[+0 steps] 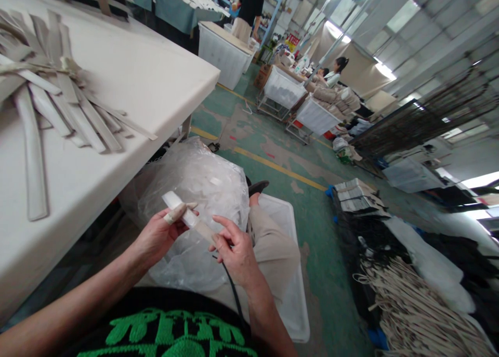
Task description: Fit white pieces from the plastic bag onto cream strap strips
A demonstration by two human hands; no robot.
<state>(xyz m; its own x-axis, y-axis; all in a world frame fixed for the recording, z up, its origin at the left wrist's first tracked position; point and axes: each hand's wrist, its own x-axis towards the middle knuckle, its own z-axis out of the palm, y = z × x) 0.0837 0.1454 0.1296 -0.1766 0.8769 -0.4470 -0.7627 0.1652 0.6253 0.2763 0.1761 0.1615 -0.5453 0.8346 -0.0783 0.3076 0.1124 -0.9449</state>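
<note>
A short flat strip, white at its far end and beige nearer me, is stretched between my two hands above my lap. My left hand, with a pale covering on some fingers, pinches it near the white end. The beige end sits between the thumb and fingers of my right hand, whose index finger is raised. Beneath both hands bulges a large clear plastic bag; its contents are hard to make out. Tied bundles of similar beige strips lie on the white table to my left.
A white plastic tub is beside my leg. To the right lie a heap of beige cords and a tied stack of pale pieces. White bins on wheeled frames stand farther off. Two people are in the background.
</note>
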